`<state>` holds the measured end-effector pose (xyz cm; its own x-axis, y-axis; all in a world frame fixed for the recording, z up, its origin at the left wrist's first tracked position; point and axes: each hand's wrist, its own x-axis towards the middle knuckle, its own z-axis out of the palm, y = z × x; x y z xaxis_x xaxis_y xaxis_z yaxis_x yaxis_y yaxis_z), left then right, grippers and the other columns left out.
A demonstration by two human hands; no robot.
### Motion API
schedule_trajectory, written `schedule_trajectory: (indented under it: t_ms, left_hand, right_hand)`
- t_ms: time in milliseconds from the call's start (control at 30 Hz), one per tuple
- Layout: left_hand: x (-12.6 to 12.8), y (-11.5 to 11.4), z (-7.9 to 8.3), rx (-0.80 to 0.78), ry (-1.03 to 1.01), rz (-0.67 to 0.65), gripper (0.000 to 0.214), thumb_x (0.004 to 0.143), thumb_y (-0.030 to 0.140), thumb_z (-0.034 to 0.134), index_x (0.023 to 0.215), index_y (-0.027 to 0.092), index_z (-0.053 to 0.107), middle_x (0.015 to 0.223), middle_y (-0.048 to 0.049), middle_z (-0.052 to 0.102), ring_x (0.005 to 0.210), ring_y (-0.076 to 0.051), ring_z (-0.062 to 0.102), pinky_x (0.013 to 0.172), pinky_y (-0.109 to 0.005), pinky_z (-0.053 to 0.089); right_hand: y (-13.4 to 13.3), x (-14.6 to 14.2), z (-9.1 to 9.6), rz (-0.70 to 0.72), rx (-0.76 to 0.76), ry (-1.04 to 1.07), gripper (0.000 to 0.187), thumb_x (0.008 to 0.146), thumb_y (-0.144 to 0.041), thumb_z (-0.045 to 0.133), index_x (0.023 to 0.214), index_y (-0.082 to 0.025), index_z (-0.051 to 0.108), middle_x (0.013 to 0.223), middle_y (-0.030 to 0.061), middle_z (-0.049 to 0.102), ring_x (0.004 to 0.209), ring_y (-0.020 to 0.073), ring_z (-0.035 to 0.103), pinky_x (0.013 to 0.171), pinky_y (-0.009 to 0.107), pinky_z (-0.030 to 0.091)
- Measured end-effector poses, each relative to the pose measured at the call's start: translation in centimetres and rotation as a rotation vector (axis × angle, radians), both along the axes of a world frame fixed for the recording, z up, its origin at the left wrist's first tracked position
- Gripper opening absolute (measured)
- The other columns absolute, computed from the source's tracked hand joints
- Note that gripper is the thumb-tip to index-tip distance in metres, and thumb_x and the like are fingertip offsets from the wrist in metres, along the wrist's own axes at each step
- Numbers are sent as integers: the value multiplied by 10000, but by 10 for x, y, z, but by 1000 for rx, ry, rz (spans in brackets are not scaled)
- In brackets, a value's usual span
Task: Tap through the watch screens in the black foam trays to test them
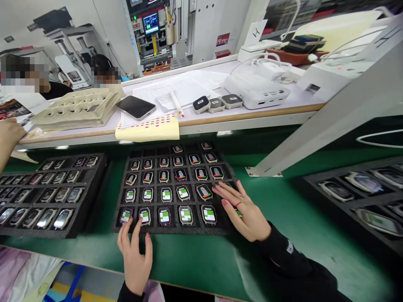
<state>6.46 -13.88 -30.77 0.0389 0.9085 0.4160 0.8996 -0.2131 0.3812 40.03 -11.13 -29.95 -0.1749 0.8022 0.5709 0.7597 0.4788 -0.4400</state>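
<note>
A black foam tray (pixel 170 228) of several small smartwatch bodies with lit screens lies on the green belt in front of me. My left hand (pixel 135 251) rests open at the tray's near edge, fingertips touching the front row by the leftmost watch (pixel 126 215). My right hand (pixel 244 212) lies flat and open over the tray's right side, covering the watches there, fingertips near a lit watch (pixel 204 191). Neither hand holds anything.
A second black tray of watches (pixel 47 197) lies to the left, another (pixel 355 193) at right. The raised shelf holds a phone (pixel 135 107), papers, a pen, beige trays (pixel 75 109), white chargers (pixel 256 86). A slanted metal strut (pixel 315 126) crosses right. Another person's hand (pixel 9 134) is far left.
</note>
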Motion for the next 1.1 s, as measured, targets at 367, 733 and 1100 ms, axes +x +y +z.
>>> schedule_trajectory:
  t_ms: [367,733,1100]
  left_hand:
    - [19,-30,-14,193,-14,-324,312,873,45,517,1054,246,673,1166,-90,586,1156,-246,521,952,-377,444]
    - [56,-41,-22,125,-28,-428,286,898,94,496,948,278,710,1018,-35,678,1016,-221,586,871,-342,461]
    - [52,-35,-26,121,-2,-438,278,903,119,490,945,281,712,1029,-33,675,1007,-213,601,911,-336,465]
  right_hand:
    - [-1,11,-11,-15,19,23,492,1035,-160,347,1514,-266,321,1308,68,600,1360,301,377,1141,664,185]
    - [-24,33,-7,-182,98,231,466,1039,-162,277,1450,-300,448,1297,24,610,1316,282,449,1154,614,221]
    - [-13,40,-19,-304,-73,227,391,1053,-264,309,1357,-222,552,1291,51,613,1295,249,476,1115,514,385]
